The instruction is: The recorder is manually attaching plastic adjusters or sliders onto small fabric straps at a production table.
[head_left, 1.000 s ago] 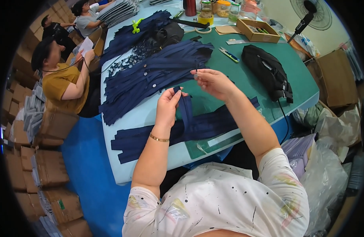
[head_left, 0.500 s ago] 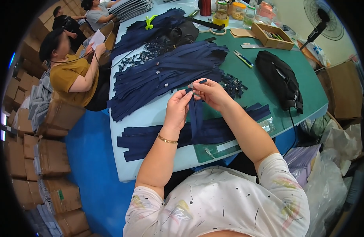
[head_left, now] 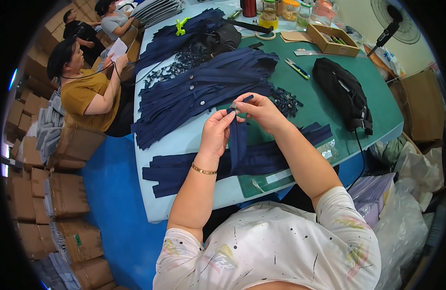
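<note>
My left hand (head_left: 216, 128) is closed in a pinch on the end of a navy zipper tape (head_left: 239, 142), which hangs down over a bundle of similar tapes (head_left: 266, 157) at the near table edge. Close against it, my right hand (head_left: 262, 115) pinches a small silver piece (head_left: 233, 105) that looks like a zipper slider; a short navy end sticks out above the fingers. Just beyond both hands lies a large pile of navy tapes (head_left: 199, 79). Small dark pieces with metal glints (head_left: 286, 102) are heaped right of it.
On the green mat (head_left: 286, 126) lie a black bag (head_left: 341, 94), snips (head_left: 297, 68) and a wooden tray (head_left: 333, 41). Jars (head_left: 269, 14) stand at the back. A co-worker (head_left: 87, 87) sits at the left holding white paper. Cartons (head_left: 68, 193) line the left; a fan (head_left: 394, 19) stands far right.
My hands stay almost in place, with the fingertips slightly shifted around the silver piece. The view has tilted a little. The seated co-worker's head has turned slightly.
</note>
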{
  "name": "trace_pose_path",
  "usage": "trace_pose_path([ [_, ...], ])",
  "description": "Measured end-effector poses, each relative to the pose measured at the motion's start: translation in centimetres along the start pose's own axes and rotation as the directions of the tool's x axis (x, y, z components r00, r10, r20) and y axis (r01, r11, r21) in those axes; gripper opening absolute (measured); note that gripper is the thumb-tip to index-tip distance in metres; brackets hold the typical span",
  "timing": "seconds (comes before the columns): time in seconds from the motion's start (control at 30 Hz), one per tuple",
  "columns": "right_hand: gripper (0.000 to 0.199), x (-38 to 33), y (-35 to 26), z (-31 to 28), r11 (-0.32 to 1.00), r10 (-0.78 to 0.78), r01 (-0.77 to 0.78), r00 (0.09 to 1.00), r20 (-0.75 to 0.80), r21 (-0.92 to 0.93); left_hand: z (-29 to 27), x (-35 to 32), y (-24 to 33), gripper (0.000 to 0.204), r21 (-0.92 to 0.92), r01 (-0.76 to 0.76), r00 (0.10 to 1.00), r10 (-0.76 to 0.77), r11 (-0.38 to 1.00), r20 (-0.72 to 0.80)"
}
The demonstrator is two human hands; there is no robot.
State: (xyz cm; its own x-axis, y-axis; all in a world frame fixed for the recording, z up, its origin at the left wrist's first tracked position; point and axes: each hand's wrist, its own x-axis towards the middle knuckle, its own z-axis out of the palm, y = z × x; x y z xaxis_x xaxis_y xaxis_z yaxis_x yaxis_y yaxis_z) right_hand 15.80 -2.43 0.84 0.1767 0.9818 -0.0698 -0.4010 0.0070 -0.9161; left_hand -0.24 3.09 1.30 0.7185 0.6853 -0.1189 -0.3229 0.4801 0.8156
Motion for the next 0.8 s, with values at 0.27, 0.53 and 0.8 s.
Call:
trace_pose_path([
  [0.27,0.013,-0.6,-0.9,-0.1,0.991,-0.128,0.134,0.979,0.159,-0.025,-0.3,-0.1,0.3,0.013,-0.095,0.084,0.992,-0.074,0.992,0.102],
  [0.53,0.029,-0.6,-1.0,0.2,0.977,-0.136,0.158,0.979,0.150,-0.145,0.4,0.1,-0.2,0.025,0.056,-0.254,0.966,0.257,0.965,-0.037],
  [0.8,0.042,-0.9,-0.6,0.9,0.972,0.185,-0.175,0.981,0.055,-0.156,-0.5,0.3,0.2,0.027,0.090,-0.296,0.953,0.300,0.951,-0.037],
])
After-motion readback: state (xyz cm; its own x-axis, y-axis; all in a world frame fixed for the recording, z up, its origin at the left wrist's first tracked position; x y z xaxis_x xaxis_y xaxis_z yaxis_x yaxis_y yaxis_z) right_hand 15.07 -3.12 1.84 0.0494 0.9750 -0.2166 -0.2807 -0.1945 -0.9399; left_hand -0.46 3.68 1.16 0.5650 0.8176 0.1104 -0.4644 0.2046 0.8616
